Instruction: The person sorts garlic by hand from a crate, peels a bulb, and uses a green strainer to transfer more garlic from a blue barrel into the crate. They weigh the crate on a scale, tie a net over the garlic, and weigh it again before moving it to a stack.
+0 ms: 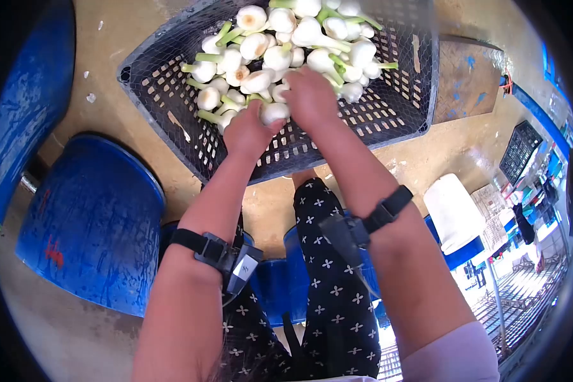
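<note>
One head-worn view; forward and steeply down; left hand (247,132) and right hand (312,99) close below

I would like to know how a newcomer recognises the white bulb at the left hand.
Start with the big black slatted crate at the top of the view, holding a heap of white bulbs. Go down to the heap's lower edge, where the left hand is. Unlike its neighbours, the wanted bulb sits between that hand's thumb and fingers.
</note>
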Tool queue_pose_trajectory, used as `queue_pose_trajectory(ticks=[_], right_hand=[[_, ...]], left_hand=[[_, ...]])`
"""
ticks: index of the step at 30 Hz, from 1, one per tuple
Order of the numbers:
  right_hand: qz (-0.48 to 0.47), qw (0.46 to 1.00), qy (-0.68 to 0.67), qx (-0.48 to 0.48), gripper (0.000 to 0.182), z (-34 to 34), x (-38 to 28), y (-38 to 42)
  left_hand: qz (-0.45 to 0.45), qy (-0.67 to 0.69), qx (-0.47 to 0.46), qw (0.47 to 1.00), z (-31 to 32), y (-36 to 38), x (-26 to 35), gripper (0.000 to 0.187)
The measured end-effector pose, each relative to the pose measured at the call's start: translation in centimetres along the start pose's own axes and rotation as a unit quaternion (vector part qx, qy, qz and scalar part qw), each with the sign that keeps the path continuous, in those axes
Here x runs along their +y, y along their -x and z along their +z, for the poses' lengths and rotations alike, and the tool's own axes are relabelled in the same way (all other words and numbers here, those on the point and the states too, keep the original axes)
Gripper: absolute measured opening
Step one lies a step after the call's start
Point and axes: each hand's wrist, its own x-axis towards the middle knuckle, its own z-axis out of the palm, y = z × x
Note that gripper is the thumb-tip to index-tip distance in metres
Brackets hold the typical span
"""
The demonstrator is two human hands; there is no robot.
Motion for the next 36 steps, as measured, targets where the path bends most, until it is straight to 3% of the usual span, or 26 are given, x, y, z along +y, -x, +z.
queue_pose_trajectory(ticks=[2,3,4,5,7,8,9,11,12,15,17,19,21,22,24,26,27,30,31,32,33,34,35,36], right_hand=[[0.006,1.0,-0.014,0.014,0.021,-1.0,-1.6,-1.8],[0.075,0.997,-0.023,-0.019,0.024,-2.9,-2.7,-3.1],[0.144,0.988,-0.031,-0.052,0.027,-3.9,-3.1,-3.9],[0.139,0.985,-0.03,0.097,0.03,-4.1,-2.7,-4.3],[0.165,0.963,-0.057,0.207,0.041,-4.5,-0.8,-5.2],[0.157,0.971,-0.079,0.164,0.057,-4.2,0.4,-5.6],[0.144,0.981,-0.067,0.111,0.07,-3.1,1.4,-5.7],[0.172,0.978,-0.07,0.098,0.073,-2.2,1.5,-5.5],[0.237,0.963,-0.119,0.043,0.072,-3.2,2.0,-6.1],[0.259,0.946,-0.188,0.045,0.072,-5.2,2.3,-6.8],[0.324,0.807,-0.464,0.167,0.061,-6.1,1.7,-7.1],[0.365,0.726,-0.537,0.227,0.053,-6.9,3.2,-8.4],[0.379,0.681,-0.582,0.234,0.047,-7.5,3.9,-10.7],[0.394,0.711,-0.531,0.239,0.039,-7.2,3.7,-12.2],[0.425,0.704,-0.546,0.161,0.024,-5.9,6.0,-14.2],[0.298,0.828,-0.473,0.041,0.028,-2.1,13.7,-12.9],[0.341,0.834,-0.423,0.102,0.037,-4.6,8.7,-10.9],[0.216,0.859,-0.445,0.131,0.045,-7.3,5.2,-3.5],[0.235,0.879,-0.4,0.11,0.044,-8.9,3.6,-1.0],[0.252,0.916,-0.311,0.038,0.038,-9.1,5.0,1.2],[0.281,0.839,-0.466,0.022,0.03,-9.1,5.7,3.9],[0.272,0.855,-0.442,0.001,0.021,-10.4,4.2,5.8],[0.333,0.857,-0.393,-0.003,0.017,-12.3,1.4,7.1],[0.315,0.872,-0.372,-0.036,0.018,-13.9,-0.2,8.1]], left_hand=[[-0.018,0.004,-0.028,0.999,-1.0,-0.2,0.5,0.059],[-0.039,0.008,-0.058,0.998,-1.5,-0.3,0.7,0.058],[-0.058,0.046,-0.012,0.997,-1.6,-0.3,0.6,0.054],[-0.054,0.049,-0.01,0.997,-1.8,-0.4,0.3,0.054],[-0.105,0.171,0.055,0.978,-3.5,-0.3,0.6,0.047],[-0.056,0.191,0.117,0.973,-3.5,-0.7,0.3,0.041],[-0.051,0.195,0.12,0.972,-3.1,-1.2,0.3,0.041],[0.172,0.102,0.312,0.929,-2.5,-2.4,0.6,0.038],[0.209,0.09,0.283,0.932,-2.5,-2.7,1.0,0.039],[0.263,0.007,0.269,0.926,-1.4,-3.9,1.2,0.039],[0.245,0.012,0.242,0.939,-0.6,-4.4,0.7,0.039],[0.239,0.012,0.241,0.941,-0.3,-3.9,0.8,0.039],[0.241,0.017,0.24,0.94,-0.6,-3.0,1.0,0.039],[0.223,0.055,0.244,0.942,-0.8,-2.3,1.0,0.039],[0.169,0.128,0.243,0.947,-2.2,-0.5,1.3,0.043],[0.154,0.16,0.29,0.931,-4.2,2.6,1.0,0.043],[0.154,0.132,0.325,0.924,-5.8,4.5,0.2,0.048],[0.082,0.17,0.41,0.892,-11.2,9.2,-1.6,0.054],[0.039,0.22,0.435,0.872,-12.9,10.8,-2.4,0.053],[0.011,0.178,0.481,0.858,-15.4,12.3,-3.3,0.053],[-0.021,0.149,0.518,0.842,-17.0,13.6,-4.4,0.053],[-0.032,0.174,0.551,0.815,-19.5,14.5,-5.9,0.052],[-0.04,0.2,0.581,0.788,-22.2,15.4,-7.7,0.051],[-0.032,0.208,0.614,0.76,-25.1,16.1,-9.4,0.052]])
